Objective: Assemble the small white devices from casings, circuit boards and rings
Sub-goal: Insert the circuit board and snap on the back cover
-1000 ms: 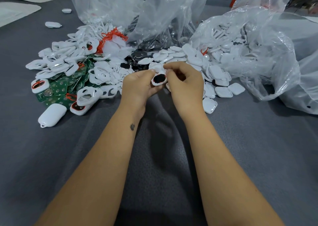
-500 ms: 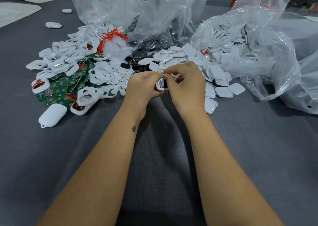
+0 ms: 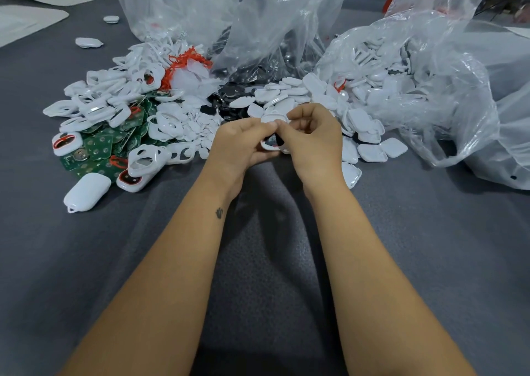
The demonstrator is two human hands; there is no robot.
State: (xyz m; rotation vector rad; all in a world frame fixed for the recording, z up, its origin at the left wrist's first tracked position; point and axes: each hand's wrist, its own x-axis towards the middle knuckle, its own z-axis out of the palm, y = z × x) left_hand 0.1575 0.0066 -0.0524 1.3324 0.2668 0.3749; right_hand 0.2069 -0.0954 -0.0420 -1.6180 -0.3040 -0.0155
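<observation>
White casing [image 3: 271, 144]: I see it pinched between both hands, above the grey worktop [image 3: 430, 232].
Left hand [image 3: 241, 143]: fingers curled round it.
Right hand [image 3: 312, 140]: fingertips grip it; perhaps pressing a dark part.

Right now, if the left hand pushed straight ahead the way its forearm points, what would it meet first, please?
Probably the loose white casings heaped just beyond the left hand, which grips a small white device; depth is uncertain.

I see both forearms reaching forward side by side, my left hand [image 3: 242, 143] and right hand [image 3: 311, 137] meeting knuckle to knuckle, fingers curled and thumbs pinching together.
</observation>
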